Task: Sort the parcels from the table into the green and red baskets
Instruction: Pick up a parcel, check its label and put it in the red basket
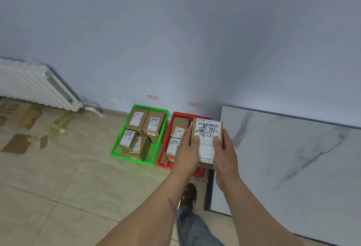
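I hold a small cardboard parcel (207, 134) with a white shipping label and black handwriting in both hands, above the right part of the red basket (163, 159). My left hand (188, 152) grips its left edge, thumb on the label. My right hand (223, 154) grips its right edge, thumb on top. The red basket stands on the floor against the wall and holds several parcels (178, 130). To its left, the green basket (136, 158) also holds several labelled parcels (153, 123).
A white marble-patterned table (293, 158) fills the right side, its corner close to the red basket. Red labels (153, 97) hang on the wall above each basket. A white radiator (29, 85) and cardboard scraps (17, 143) lie at far left. My foot (188, 195) stands on the tiled floor.
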